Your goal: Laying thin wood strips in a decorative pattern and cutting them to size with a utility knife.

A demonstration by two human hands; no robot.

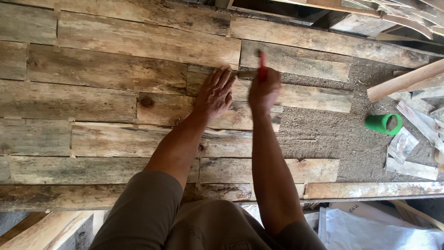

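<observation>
Weathered grey-brown planks (115, 69) cover most of the tabletop (323, 134), laid side by side in staggered rows, with a bare stretch of rough, sawdusty surface showing on the right. The left hand (215, 95) lies flat and wide open on 1 plank, fingers spread, holding nothing, just pressing down. Right beside it, nearly touching, the right hand (263, 90) has its grip curled tight around a red pencil (262, 62), which sticks up out of the fist over the plank joint; it's a bit blurred. Well off to the right a green tube (384, 124) lies on its side on the bare patch, near some pale wood offcuts (411, 148).
</observation>
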